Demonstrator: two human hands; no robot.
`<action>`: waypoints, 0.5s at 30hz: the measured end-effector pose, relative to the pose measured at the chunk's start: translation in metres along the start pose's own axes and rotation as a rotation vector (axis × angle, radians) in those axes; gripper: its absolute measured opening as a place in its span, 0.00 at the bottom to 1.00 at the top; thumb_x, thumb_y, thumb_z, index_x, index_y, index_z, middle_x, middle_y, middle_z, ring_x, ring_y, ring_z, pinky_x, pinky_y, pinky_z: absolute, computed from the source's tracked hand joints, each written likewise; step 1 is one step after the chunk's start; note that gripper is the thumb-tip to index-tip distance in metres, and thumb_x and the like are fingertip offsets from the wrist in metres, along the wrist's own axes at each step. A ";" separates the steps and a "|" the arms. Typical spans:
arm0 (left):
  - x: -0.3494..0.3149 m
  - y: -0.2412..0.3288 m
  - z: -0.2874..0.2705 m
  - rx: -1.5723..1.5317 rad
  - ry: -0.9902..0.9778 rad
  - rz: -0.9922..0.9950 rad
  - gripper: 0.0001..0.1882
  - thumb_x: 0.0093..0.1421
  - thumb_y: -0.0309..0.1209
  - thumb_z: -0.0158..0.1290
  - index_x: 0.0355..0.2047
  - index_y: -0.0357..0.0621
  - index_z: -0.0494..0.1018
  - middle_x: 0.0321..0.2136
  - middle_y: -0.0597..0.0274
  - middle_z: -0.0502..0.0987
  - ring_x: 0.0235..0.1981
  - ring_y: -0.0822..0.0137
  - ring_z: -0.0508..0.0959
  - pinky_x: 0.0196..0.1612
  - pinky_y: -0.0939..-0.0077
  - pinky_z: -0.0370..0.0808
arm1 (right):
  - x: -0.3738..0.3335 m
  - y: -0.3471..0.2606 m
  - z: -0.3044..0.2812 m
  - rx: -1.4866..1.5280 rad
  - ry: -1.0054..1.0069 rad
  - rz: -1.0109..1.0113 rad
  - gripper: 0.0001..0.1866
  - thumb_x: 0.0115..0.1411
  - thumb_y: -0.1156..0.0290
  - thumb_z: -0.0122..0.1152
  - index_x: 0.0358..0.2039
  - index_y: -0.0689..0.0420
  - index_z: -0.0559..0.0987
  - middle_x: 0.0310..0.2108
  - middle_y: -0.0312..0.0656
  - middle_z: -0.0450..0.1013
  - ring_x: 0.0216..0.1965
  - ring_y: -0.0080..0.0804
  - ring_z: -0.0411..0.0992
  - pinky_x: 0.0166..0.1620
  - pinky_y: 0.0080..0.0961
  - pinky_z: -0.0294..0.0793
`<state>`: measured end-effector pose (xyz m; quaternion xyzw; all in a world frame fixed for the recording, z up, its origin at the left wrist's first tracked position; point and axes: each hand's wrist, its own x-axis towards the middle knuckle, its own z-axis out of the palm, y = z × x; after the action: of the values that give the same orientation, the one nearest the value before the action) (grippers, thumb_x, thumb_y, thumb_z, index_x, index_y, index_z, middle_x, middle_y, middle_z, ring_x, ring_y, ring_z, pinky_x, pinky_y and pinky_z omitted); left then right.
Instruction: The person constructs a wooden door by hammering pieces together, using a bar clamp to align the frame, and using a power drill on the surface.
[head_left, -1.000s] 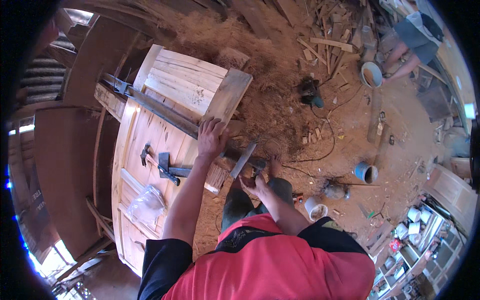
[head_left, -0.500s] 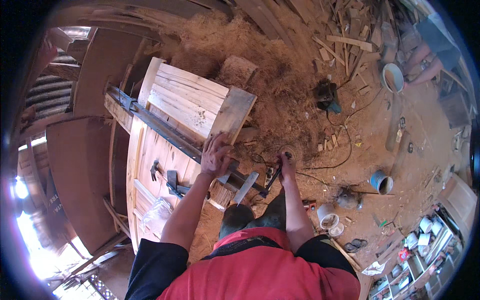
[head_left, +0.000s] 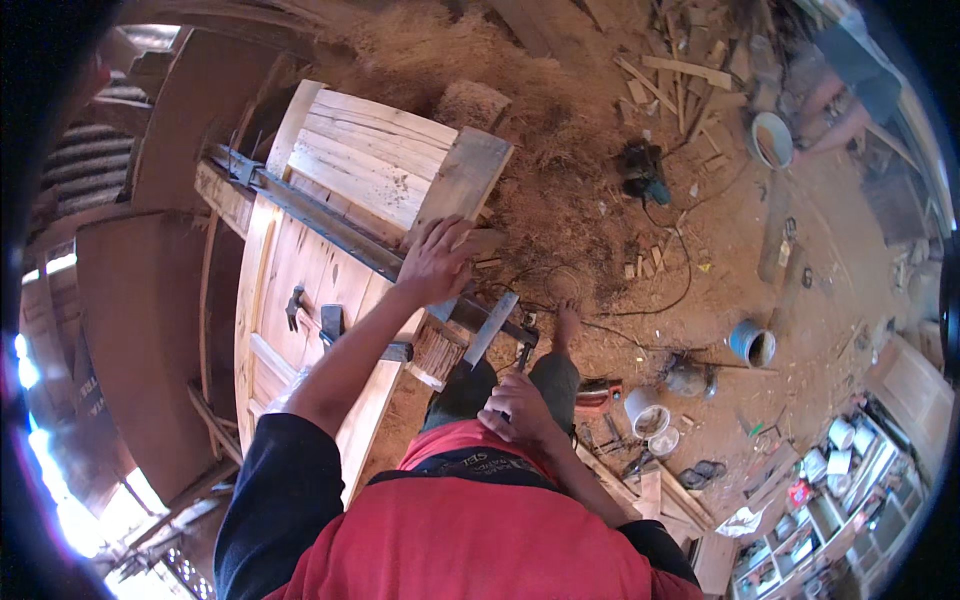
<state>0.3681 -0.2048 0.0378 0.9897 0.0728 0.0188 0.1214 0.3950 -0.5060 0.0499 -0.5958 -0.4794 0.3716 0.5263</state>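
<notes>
We look down on a workshop where a wooden panel (head_left: 375, 140) lies at the person's left, a long metal bar clamp (head_left: 325, 222) stretched across it. The left hand (head_left: 435, 262) rests on the clamp bar beside the panel's end board (head_left: 465, 172), fingers extended rather than clenched; the right hand (head_left: 515, 405) is curled around a black handle (head_left: 525, 352) at the clamp's near end, just before the knees. There we also see a pale flat strip (head_left: 492, 330) set crosswise, near a wooden block (head_left: 440, 352). By our judgement the work is midway: the panel's boards are assembled and the clamp is in position, while its tightening looks unfinished. We cannot tell how firmly it bears or whether every joint is closed. A claw hammer (head_left: 295, 308) lies on the panel, untouched.
</notes>
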 end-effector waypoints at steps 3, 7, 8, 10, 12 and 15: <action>0.039 -0.005 0.014 0.092 -0.213 0.291 0.16 0.49 0.34 0.57 0.40 0.49 0.81 0.46 0.55 0.77 0.61 0.56 0.67 0.68 0.54 0.57 | -0.018 -0.003 0.028 -0.181 -0.060 -0.004 0.19 0.57 0.54 0.62 0.15 0.52 0.75 0.19 0.39 0.71 0.30 0.40 0.70 0.44 0.38 0.68; 0.070 -0.021 0.065 0.372 -0.766 0.493 0.28 0.43 0.33 0.61 0.49 0.53 0.75 0.40 0.56 0.82 0.55 0.53 0.74 0.64 0.56 0.64 | -0.034 0.027 0.067 -0.529 -0.050 -0.020 0.20 0.57 0.52 0.63 0.17 0.53 0.76 0.20 0.39 0.74 0.32 0.38 0.71 0.50 0.38 0.69; 0.085 -0.014 0.062 0.392 -1.004 0.473 0.28 0.41 0.33 0.63 0.48 0.52 0.77 0.39 0.56 0.82 0.52 0.54 0.77 0.60 0.56 0.70 | -0.037 0.038 0.074 -0.653 -0.020 -0.030 0.21 0.57 0.51 0.62 0.17 0.54 0.77 0.21 0.39 0.75 0.33 0.38 0.72 0.51 0.37 0.69; 0.099 -0.004 0.062 0.421 -1.230 0.442 0.29 0.39 0.34 0.65 0.46 0.51 0.79 0.38 0.55 0.83 0.48 0.54 0.80 0.55 0.57 0.75 | -0.039 0.053 0.083 -0.725 -0.038 -0.003 0.20 0.58 0.52 0.61 0.19 0.55 0.79 0.23 0.41 0.76 0.35 0.38 0.73 0.53 0.39 0.68; 0.102 -0.002 0.084 0.617 -1.506 0.536 0.15 0.40 0.31 0.68 0.32 0.50 0.85 0.38 0.56 0.84 0.39 0.54 0.83 0.41 0.55 0.80 | -0.047 0.087 0.098 -0.819 -0.123 0.119 0.18 0.58 0.55 0.60 0.20 0.56 0.80 0.25 0.41 0.77 0.39 0.38 0.74 0.56 0.39 0.68; 0.097 -0.011 0.103 0.656 -1.565 0.354 0.18 0.36 0.28 0.69 0.32 0.50 0.85 0.37 0.55 0.84 0.38 0.55 0.83 0.42 0.56 0.80 | -0.031 0.074 0.091 -0.854 -0.042 0.173 0.13 0.57 0.59 0.60 0.31 0.56 0.81 0.35 0.47 0.77 0.46 0.40 0.74 0.58 0.38 0.68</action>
<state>0.4684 -0.2038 -0.0625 0.7001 -0.1853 -0.6709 -0.1596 0.3138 -0.5099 -0.0404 -0.7903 -0.5489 0.1948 0.1899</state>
